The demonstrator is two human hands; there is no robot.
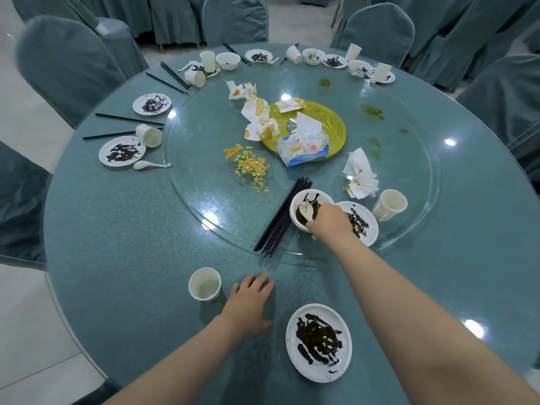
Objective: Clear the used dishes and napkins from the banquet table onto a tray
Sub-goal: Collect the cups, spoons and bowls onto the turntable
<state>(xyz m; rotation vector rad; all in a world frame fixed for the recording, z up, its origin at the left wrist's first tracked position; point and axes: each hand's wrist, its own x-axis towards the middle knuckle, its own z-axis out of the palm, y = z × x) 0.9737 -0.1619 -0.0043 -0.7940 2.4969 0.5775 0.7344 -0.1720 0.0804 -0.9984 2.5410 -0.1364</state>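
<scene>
My right hand (331, 222) grips the near rim of a dirty white bowl (306, 201) with a white spoon (306, 210) in it, on the glass turntable. The bowl sits beside a sauce-smeared plate (362, 222) and a bundle of black chopsticks (282, 217). My left hand (251, 305) rests flat on the table, fingers spread, between a paper cup (204, 284) and a smeared plate (319, 342). Crumpled stained napkins (361, 178) lie behind the bowl, and more napkins (257, 112) lie near the gold tray (336, 124).
A tissue pack (304, 144) lies on the gold tray. Spilled noodles (248, 165) are on the turntable. Plates, cups, bowls, spoons and chopsticks ring the table's left and far edges. A paper cup (390, 204) stands right of the plate. Covered chairs surround the table.
</scene>
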